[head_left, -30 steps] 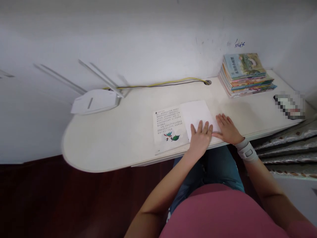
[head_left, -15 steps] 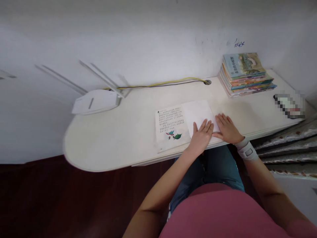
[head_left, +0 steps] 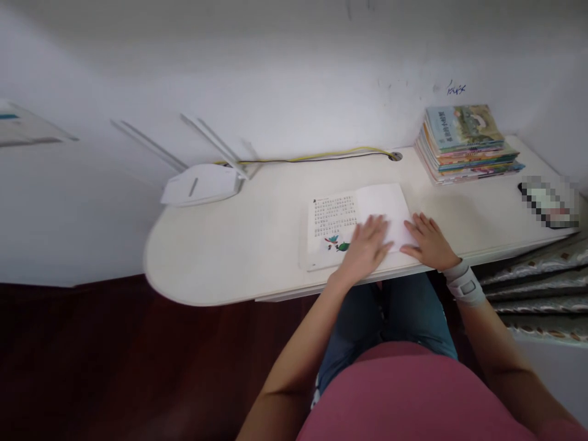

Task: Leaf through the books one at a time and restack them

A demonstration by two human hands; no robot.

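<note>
An open book [head_left: 331, 214] lies on the white desk near its front edge. Its left page carries printed text and a small drawing of an insect and a green leaf; a blank white sheet or page [head_left: 383, 199] covers the right side. My left hand [head_left: 366, 248] is spread flat over the middle of the book, slightly blurred, its fingers on the white sheet. My right hand [head_left: 429, 242] rests with fingers apart at the sheet's lower right edge. A grey band [head_left: 466, 285] wraps my right wrist.
A white router [head_left: 202, 185] with antennas stands at the left of the desk [head_left: 220, 257]. Yellow and black cables [head_left: 312, 158] run along the wall to a hole. A stack of books [head_left: 468, 144] and a pixelated phone-like object [head_left: 546, 205] are at the right, above patterned fabric [head_left: 537, 282].
My left hand has slid leftward across the sheet, away from my right hand, towards the book's middle. My right hand stays near the sheet's edge. The camera view has shifted a little left.
</note>
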